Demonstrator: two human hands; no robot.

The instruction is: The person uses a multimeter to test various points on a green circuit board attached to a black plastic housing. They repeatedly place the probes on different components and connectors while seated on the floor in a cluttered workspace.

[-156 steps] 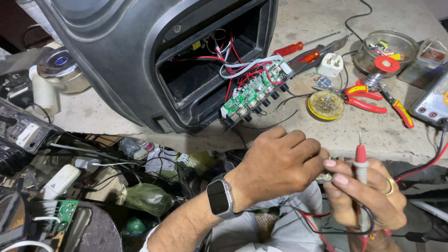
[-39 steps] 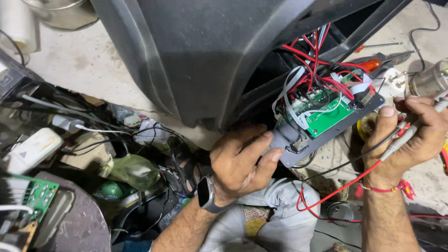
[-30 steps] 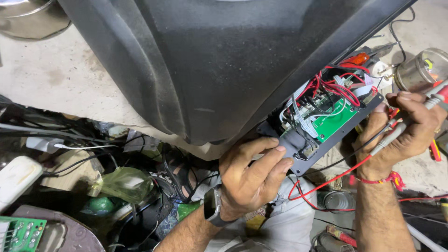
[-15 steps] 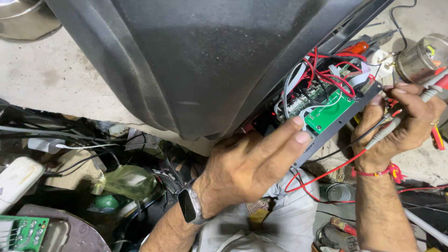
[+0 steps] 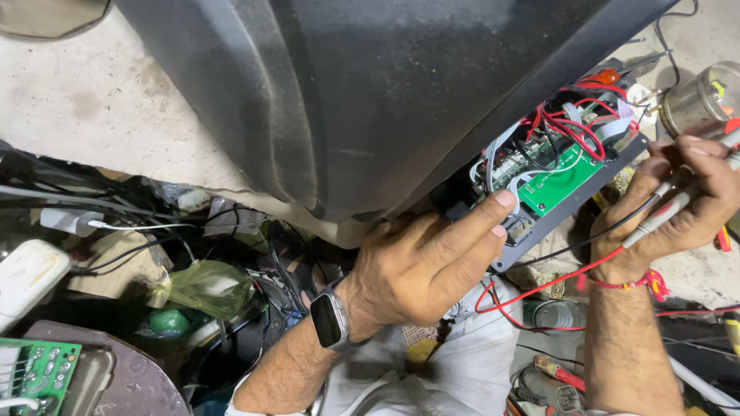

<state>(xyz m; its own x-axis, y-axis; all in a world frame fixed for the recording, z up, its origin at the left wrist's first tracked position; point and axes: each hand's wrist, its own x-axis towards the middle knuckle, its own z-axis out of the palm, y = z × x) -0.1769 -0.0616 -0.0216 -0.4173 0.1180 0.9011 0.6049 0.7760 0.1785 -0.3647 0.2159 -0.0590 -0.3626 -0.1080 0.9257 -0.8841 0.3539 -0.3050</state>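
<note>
A large dark grey speaker housing (image 5: 370, 100) fills the top of the head view. From its lower right edge hangs a black panel with a green circuit board (image 5: 556, 183) and a tangle of red, white and black wires (image 5: 566, 131). My left hand (image 5: 420, 266), a smartwatch on its wrist, presses against the panel's lower edge with fingers stretched toward the board. My right hand (image 5: 686, 204) is closed around two thin meter probes (image 5: 671, 208), whose red and black leads (image 5: 555, 281) trail down to my lap.
A metal tin (image 5: 705, 96) stands at the far right on the concrete surface. At left lies a clutter of cables, a white adapter (image 5: 27, 273), a green plastic bag (image 5: 204, 285) and another green circuit board (image 5: 35, 370). Small tools lie by my knee (image 5: 551, 377).
The housing has been tilted over since the earliest frame, and the panel now hangs at its edge. My left hand has slid up and stretched its fingers to the board. My right hand keeps the probes.
</note>
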